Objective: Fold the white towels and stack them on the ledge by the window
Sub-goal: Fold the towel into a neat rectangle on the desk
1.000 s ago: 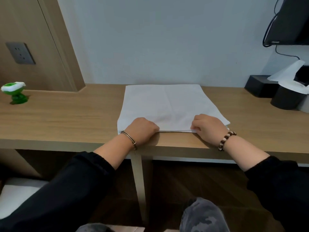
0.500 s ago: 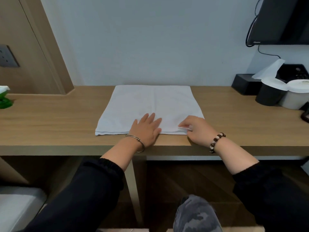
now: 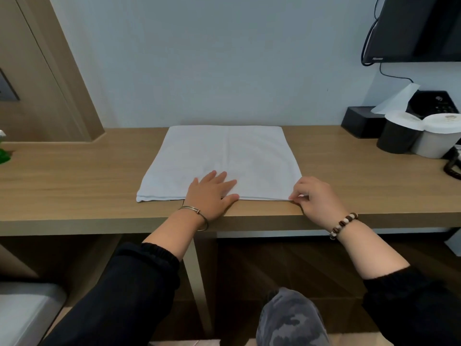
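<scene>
A white towel (image 3: 224, 156), folded into a flat rectangle, lies on the wooden desk (image 3: 74, 181) against the back wall. My left hand (image 3: 212, 193) lies flat on the towel's near edge, fingers spread and straight, pressing it down. My right hand (image 3: 315, 201) is at the towel's near right corner, with thumb and fingers pinching that corner. Both wrists carry bracelets.
At the back right stand a black box (image 3: 361, 122), a dark cup (image 3: 396, 136) and a white cup (image 3: 439, 136), with a tissue and a black phone behind. A screen (image 3: 414, 28) hangs on the wall above. A green object (image 3: 3, 154) sits at the far left.
My left hand has opened from a curled grip to a flat press on the towel. My right hand has shifted to the near right corner. The view has turned right.
</scene>
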